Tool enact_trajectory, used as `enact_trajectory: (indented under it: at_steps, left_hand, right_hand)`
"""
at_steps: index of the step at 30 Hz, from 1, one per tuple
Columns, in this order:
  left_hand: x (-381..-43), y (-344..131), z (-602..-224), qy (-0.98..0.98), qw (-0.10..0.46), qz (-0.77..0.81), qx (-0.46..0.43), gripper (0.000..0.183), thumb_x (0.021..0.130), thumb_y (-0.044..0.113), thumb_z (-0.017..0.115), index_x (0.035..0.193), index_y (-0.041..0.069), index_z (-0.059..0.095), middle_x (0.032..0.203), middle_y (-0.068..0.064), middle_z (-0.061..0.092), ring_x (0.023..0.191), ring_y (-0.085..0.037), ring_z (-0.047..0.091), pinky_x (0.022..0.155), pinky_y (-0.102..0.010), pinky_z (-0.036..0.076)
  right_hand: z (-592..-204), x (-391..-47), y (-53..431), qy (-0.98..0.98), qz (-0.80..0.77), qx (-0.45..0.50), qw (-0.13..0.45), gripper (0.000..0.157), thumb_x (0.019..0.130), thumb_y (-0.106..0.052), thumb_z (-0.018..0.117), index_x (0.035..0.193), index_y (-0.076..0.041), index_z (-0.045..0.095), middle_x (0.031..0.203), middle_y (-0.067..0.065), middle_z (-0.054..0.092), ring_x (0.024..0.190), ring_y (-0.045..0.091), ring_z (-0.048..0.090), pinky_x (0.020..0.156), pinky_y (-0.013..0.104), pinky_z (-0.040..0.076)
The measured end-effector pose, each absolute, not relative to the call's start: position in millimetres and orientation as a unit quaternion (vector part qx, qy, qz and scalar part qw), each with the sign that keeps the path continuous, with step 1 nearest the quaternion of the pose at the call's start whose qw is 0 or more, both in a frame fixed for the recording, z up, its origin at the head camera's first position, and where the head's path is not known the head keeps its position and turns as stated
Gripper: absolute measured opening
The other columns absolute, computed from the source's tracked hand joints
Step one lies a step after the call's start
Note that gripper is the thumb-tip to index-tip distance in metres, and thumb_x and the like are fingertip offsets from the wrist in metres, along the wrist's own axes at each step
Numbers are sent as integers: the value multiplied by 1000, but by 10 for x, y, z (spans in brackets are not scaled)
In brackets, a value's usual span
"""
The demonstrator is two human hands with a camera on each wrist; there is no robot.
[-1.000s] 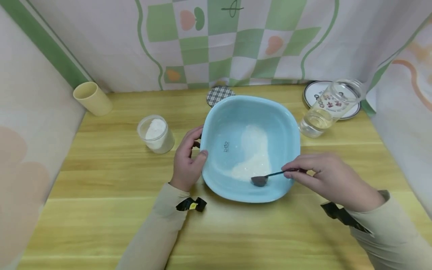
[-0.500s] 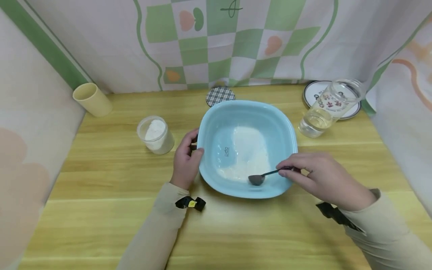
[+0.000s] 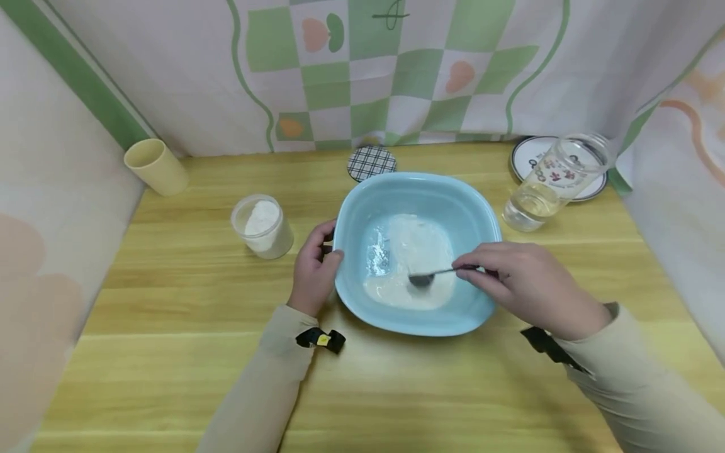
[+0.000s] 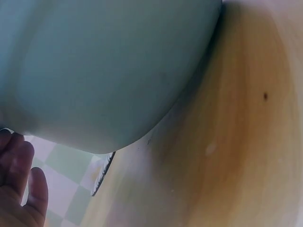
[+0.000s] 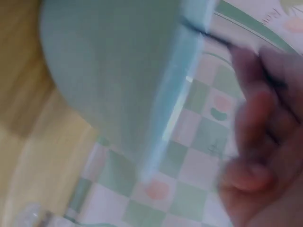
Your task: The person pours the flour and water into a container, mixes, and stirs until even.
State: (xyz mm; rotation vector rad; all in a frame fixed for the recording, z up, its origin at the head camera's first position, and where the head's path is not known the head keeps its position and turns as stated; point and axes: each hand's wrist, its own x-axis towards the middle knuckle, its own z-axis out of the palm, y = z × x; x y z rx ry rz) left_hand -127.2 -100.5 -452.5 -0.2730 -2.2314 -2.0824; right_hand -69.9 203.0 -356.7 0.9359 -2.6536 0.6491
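Note:
A light blue basin [image 3: 362, 314] stands on the wooden table, with a pale, milky wet mixture [image 3: 421, 242] spread over its floor. My left hand [image 3: 315, 270] grips the basin's left side, thumb at the rim and fingers around the outer wall. In the left wrist view those fingers [image 4: 38, 189] show at the edge of the basin's wall. Over the right rim reaches my right hand [image 3: 518, 280], pinching the handle of a dark spoon [image 3: 421, 279]. The spoon's bowl dips into the mixture. In the right wrist view, which is blurred, the handle crosses the basin's rim [image 5: 177, 90].
Left of the basin is a clear tub of white powder [image 3: 263, 229]. A yellow cup [image 3: 155, 168] stands at the back left. Behind the basin lies a checked coaster [image 3: 370, 162]. At the back right, a glass jar [image 3: 538, 198] with some liquid overlaps a patterned plate [image 3: 595, 185].
The spoon has moved left and away from the near wall, into the mixture. The mixture has spread from a narrower patch across the basin's floor. The basin's far rim sits lower in view.

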Motion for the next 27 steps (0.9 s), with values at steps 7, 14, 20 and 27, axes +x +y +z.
enact_trajectory:
  at_steps: [7, 14, 20, 27]
  left_hand:
    - [-1273, -990, -4517, -731, 39, -675, -94, 48, 86, 1, 51, 133, 11, 61, 118, -9, 64, 91, -24, 61, 76, -41, 59]
    - [-1267, -1008, -4487, -736, 50, -667, -105, 49, 85, 0, 51, 132, 10, 61, 118, -8, 64, 90, -24, 60, 74, -40, 59]
    - [-1276, -988, -4510, -734, 47, -667, -120, 51, 86, -3, 51, 133, 10, 61, 123, -8, 64, 91, -25, 60, 75, -37, 58]
    - [-1251, -979, -4496, -736, 60, -663, -123, 52, 84, -2, 52, 133, 13, 62, 122, -5, 64, 90, -24, 59, 77, -40, 55]
  right_hand:
    - [-3507, -702, 2092, -920, 209, 330, 17, 19, 85, -13, 79, 96, -28, 76, 96, -22, 69, 84, -3, 63, 69, 23, 55]
    - [-3642, -796, 1905, -897, 231, 368, 88, 24, 81, -8, 80, 102, -20, 80, 98, -14, 73, 88, 5, 68, 72, 31, 57]
    - [-3538, -721, 1969, -903, 239, 350, 73, 24, 82, -5, 79, 100, -22, 77, 96, -18, 70, 83, 0, 62, 68, 22, 52]
    - [-3523, -757, 1956, -900, 260, 350, -18, 19, 90, -12, 74, 102, -26, 78, 99, -20, 71, 89, -2, 65, 74, 25, 57]
